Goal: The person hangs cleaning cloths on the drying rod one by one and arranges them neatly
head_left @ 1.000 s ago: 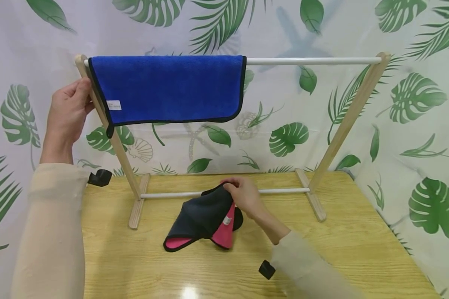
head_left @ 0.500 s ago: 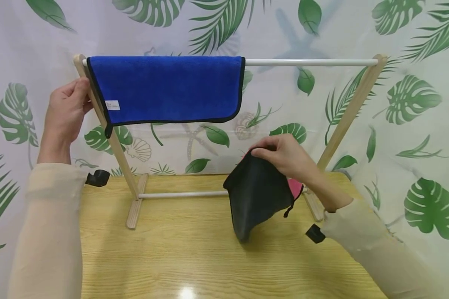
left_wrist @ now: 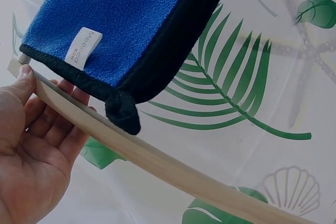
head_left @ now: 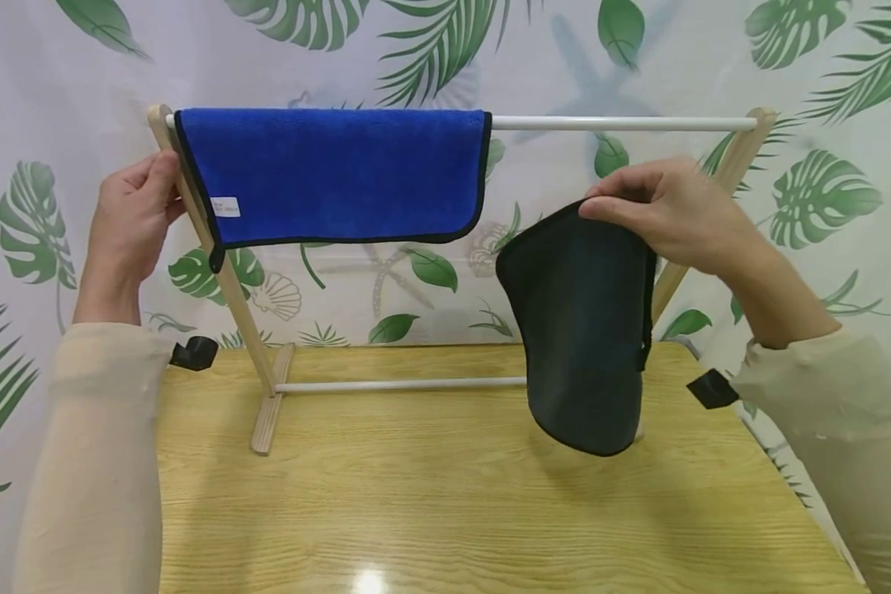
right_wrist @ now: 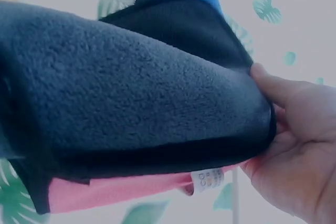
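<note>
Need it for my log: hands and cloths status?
Left hand pinching wooden upright. Right hand pinching dark cloth, hanging down. Blue cloth occupying left side of top bar.

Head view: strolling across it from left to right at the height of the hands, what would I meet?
Left grip → blue towel → dark cloth → right grip.

I lose the right end of the lower bar (head_left: 401, 385) and nearly all of the right foot (head_left: 640, 431) behind the dark cloth (head_left: 582, 330). The left post (head_left: 239, 312) covers part of the left hand (head_left: 129, 216). Print on the white tag (right_wrist: 208, 180) blurs; both sleeves (head_left: 100, 462) are cut off.
</note>
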`<state>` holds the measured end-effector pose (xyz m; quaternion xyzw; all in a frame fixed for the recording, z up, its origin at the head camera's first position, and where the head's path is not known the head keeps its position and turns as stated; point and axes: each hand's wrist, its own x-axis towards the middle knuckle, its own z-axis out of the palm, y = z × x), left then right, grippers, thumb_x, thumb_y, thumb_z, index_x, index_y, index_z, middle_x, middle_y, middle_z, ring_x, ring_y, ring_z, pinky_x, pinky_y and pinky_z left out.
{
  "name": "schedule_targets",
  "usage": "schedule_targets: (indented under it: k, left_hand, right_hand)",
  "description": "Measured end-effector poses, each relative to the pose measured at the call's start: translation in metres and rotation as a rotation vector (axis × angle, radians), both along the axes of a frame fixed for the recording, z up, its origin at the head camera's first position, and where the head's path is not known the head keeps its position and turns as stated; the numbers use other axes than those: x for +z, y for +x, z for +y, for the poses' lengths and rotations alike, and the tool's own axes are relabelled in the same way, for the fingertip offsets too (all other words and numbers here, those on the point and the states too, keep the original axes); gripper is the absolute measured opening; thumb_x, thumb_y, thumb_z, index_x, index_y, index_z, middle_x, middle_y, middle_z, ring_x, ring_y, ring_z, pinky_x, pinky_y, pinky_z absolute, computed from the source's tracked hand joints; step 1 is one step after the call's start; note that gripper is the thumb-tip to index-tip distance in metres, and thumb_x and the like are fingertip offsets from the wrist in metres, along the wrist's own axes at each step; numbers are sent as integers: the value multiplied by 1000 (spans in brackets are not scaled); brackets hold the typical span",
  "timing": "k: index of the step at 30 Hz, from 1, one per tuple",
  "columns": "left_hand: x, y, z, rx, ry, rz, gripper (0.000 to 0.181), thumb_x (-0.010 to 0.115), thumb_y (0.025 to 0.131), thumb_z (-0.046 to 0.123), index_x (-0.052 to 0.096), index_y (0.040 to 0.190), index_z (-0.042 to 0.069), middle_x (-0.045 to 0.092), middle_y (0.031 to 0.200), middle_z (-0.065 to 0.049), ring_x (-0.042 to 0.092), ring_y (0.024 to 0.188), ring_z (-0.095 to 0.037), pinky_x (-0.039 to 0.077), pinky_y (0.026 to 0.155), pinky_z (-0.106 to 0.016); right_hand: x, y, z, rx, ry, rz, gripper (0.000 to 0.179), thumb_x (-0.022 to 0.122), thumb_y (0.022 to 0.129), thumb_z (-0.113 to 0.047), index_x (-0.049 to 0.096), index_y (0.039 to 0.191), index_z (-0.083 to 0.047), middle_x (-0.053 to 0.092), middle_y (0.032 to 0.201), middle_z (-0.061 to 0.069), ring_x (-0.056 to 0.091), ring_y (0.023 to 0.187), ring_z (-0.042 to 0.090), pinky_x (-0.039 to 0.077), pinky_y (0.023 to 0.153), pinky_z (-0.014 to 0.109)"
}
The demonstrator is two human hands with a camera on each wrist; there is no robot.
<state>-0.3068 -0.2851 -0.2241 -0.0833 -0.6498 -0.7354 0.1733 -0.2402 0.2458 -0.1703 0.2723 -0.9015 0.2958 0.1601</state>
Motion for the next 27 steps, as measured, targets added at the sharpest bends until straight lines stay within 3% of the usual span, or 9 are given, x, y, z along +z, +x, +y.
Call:
schedule_targets:
  k: [4, 7, 15, 27]
  left_hand:
    - [0, 0, -1, -5, 8, 8, 48, 62, 101, 36, 65, 139, 6, 68, 121, -5, 62, 115, -18, 43, 109, -26]
    - [0, 0, -2, -6, 9, 13, 47, 63, 100, 36, 67, 137, 7, 68, 120, -5, 62, 114, -18, 45, 107, -24]
    - [0, 1, -1, -6, -15, 24, 48, 64, 99, 37, 68, 136, 6, 68, 119, -4, 62, 113, -19, 46, 105, -23]
    - [-1, -1, -3, -9, -4, 22, 47, 64, 99, 36, 68, 135, 7, 68, 118, -5, 62, 112, -19, 48, 103, -22]
  right_hand:
    - [19, -7, 13, 3, 6, 113, 13, 69, 100, -8, 77, 107, 0, 68, 81, -7, 55, 66, 11, 41, 59, 17]
    - [30, -11, 20, -28, -4, 140, 15, 70, 100, -10, 76, 107, 2, 67, 79, -9, 53, 64, 10, 40, 56, 17]
    - [51, -28, 32, -107, -48, 68, 25, 69, 101, -20, 75, 112, 2, 67, 78, -13, 59, 62, 7, 47, 60, 10]
    - [72, -55, 39, -108, -154, 4, 11, 67, 103, -18, 78, 106, -20, 65, 77, -9, 58, 62, 7, 49, 62, 8]
